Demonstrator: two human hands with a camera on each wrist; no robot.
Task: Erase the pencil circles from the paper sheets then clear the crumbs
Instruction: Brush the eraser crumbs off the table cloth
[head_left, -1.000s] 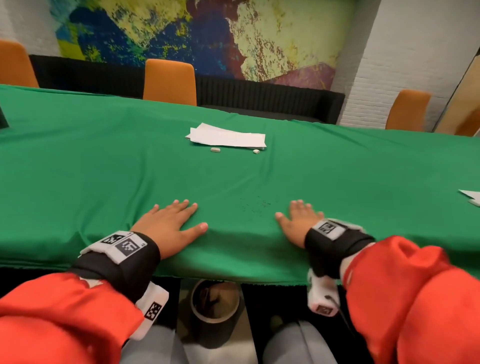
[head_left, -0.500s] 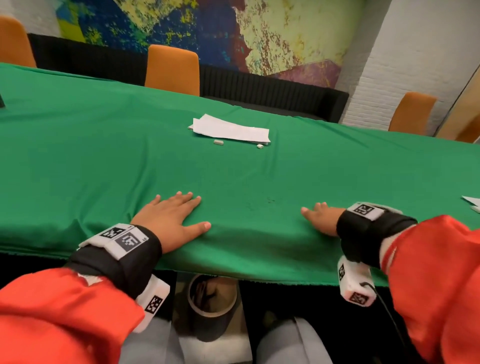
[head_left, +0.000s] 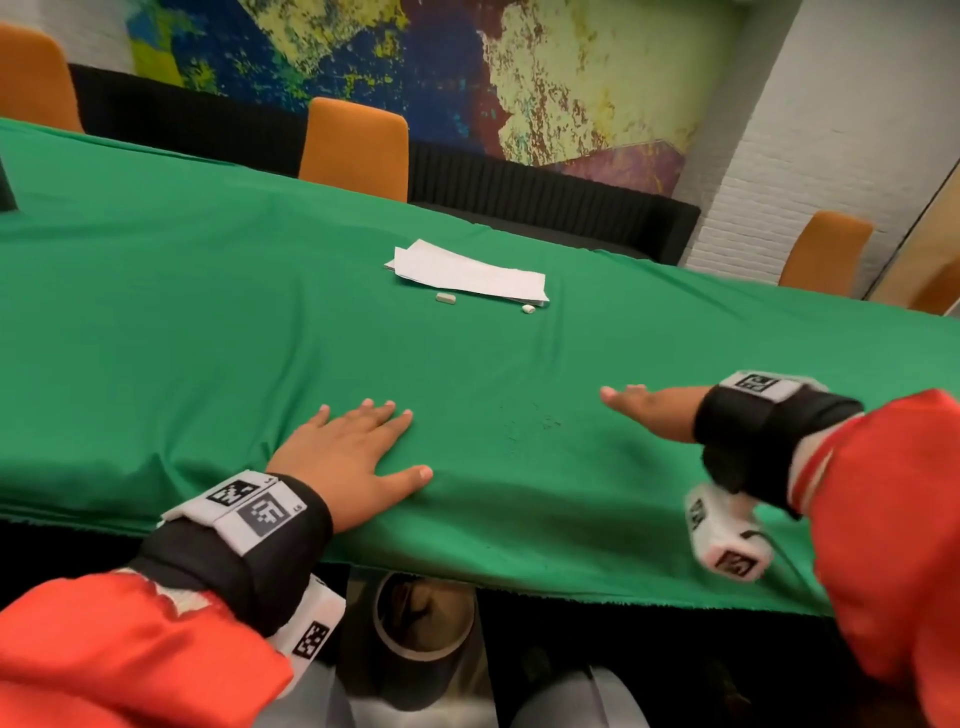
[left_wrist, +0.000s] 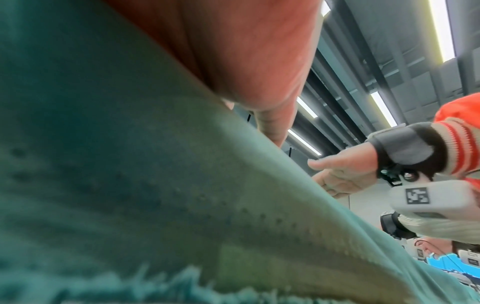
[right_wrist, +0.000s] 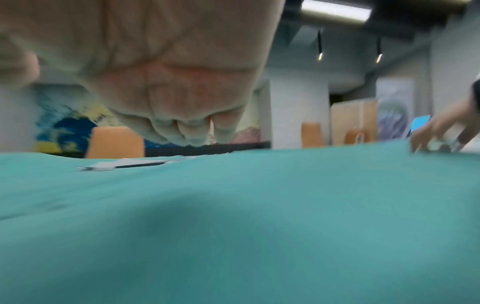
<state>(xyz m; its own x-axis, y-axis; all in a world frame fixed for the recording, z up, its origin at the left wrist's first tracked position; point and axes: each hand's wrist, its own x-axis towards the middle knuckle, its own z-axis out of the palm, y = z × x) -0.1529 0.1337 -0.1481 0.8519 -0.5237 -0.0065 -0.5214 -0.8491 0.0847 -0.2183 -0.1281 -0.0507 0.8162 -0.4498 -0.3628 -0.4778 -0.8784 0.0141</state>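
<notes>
A small stack of white paper sheets (head_left: 470, 273) lies far out on the green tablecloth (head_left: 208, 312), with two small erasers (head_left: 445, 298) (head_left: 528, 308) at its near edge. Dark crumbs (head_left: 535, 423) speckle the cloth between my hands. My left hand (head_left: 353, 441) lies flat, palm down, near the table's front edge. My right hand (head_left: 649, 410) is to the right of the crumbs, fingers straight and pointing left, its edge low over the cloth. Neither hand holds anything. The right wrist view shows the paper sheets (right_wrist: 124, 163) far ahead.
Orange chairs (head_left: 353, 148) stand along the far side of the table, and another (head_left: 826, 249) at the right. A round bin (head_left: 423, 623) sits under the table's front edge between my knees. Another person's hand (right_wrist: 436, 131) is at the far right.
My right hand slid rightwards away from the crumbs and turned from flat onto its edge, fingers now pointing left. My left hand stayed flat in place. The head view tilted.
</notes>
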